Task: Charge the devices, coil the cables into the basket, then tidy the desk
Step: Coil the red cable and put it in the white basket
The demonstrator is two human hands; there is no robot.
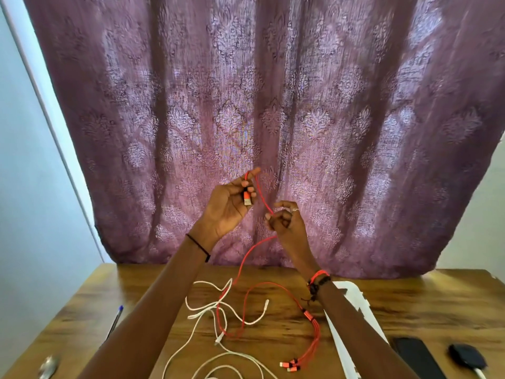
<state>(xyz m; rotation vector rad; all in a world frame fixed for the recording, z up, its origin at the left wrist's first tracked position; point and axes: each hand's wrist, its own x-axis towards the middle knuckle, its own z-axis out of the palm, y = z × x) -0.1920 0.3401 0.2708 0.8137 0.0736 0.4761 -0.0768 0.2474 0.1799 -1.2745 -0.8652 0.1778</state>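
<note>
Hands were both raised above the wooden desk, in front of a purple patterned curtain. Our left hand was turned palm-up, its fingers curled round the plug end of the red cable, with the orange-and-silver plug lying against them. Our right hand, just beside it and slightly lower, pinched the same cable a little further along, fingers curled in. Between the two hands the cable made a narrow loop that rose over our left fingertips. Below the right hand it dropped to the desk, curved round loosely and ended in a bunch of small connectors near the front edge. White cables lay tangled across it. A white basket sat to the right, partly hidden by our right forearm. Further right lay a black phone and a small dark device with a white lead at it. A blue pen lay near the left edge.
</note>
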